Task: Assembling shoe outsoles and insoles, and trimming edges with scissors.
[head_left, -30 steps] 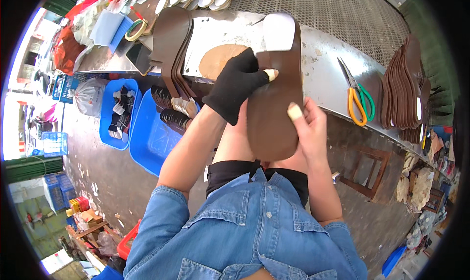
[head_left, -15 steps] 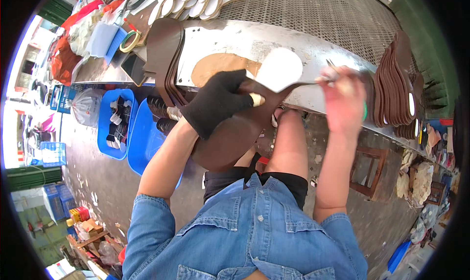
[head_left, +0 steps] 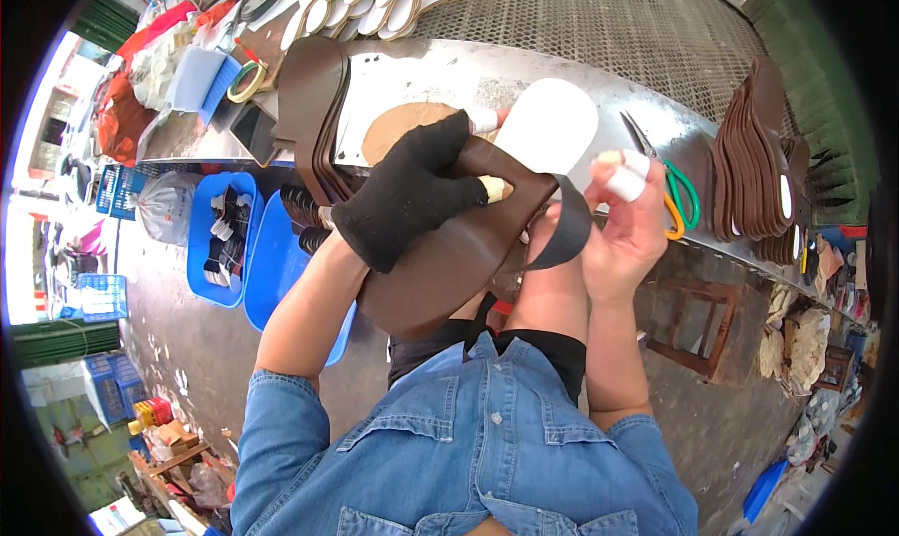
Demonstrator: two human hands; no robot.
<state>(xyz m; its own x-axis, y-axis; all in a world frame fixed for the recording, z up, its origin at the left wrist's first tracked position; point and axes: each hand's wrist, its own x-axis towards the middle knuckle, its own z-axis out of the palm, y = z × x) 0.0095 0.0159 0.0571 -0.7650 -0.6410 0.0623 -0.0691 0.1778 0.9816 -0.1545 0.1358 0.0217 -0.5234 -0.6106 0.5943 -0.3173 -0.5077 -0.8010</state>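
Gloved left hand (head_left: 412, 194) is clamping the brown leather piece (head_left: 459, 255) flat over the lap w/ white insole (head_left: 548, 129) on top — right hand (head_left: 623, 227) is pinching its folded edge, prob. tensioning it.

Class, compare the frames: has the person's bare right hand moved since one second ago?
Yes. The right hand has left the lower end of the brown leather sole piece and risen rightward, toward the green-and-yellow-handled scissors on the metal bench.
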